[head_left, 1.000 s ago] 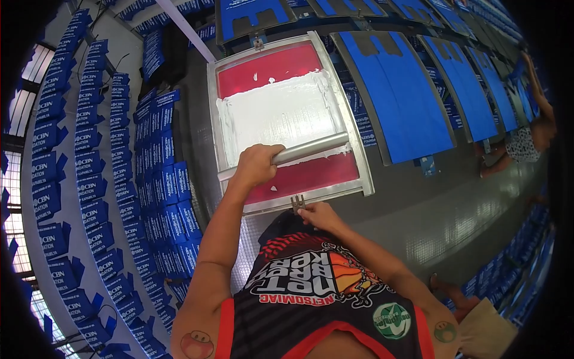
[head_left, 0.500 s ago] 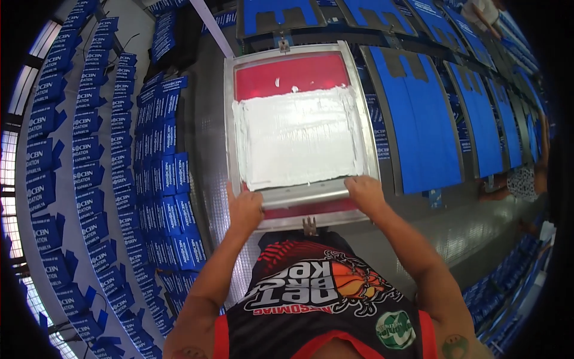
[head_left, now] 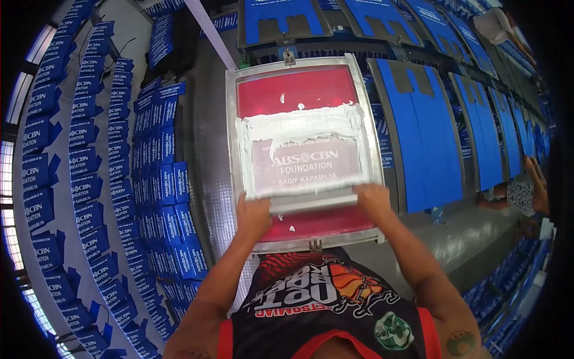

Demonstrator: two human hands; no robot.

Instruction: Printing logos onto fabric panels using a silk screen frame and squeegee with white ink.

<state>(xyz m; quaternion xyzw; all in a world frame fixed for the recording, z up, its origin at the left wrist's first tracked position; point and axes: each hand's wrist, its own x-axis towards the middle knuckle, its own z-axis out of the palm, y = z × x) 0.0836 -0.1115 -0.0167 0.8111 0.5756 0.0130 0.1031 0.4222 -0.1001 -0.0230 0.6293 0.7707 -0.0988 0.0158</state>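
Note:
A screen-printing frame (head_left: 366, 128) with a pale metal rim and red mesh lies in front of me. Thick white ink (head_left: 311, 122) forms a band across the mesh and runs down both sides. Between these, the ink is thin, and pale lettering shows through it. A long squeegee (head_left: 314, 204) lies across the lower part of the screen. My left hand (head_left: 254, 214) is closed around its left end, and my right hand (head_left: 373, 203) grips the right end. White specks dot the red mesh below the squeegee.
Blue cloth pieces lie on grey boards (head_left: 421, 137) to the right and beyond the screen. Rows of printed blue pieces (head_left: 158, 143) hang or lie along the left. A metal hinge clamp (head_left: 289, 57) sits at the frame's far edge. Another person's arm (head_left: 535, 185) shows at far right.
The white layer over the middle of the screen has thinned, revealing lettering. The squeegee sits slightly farther from the frame's near edge, still in both hands. The whole view has shifted a little.

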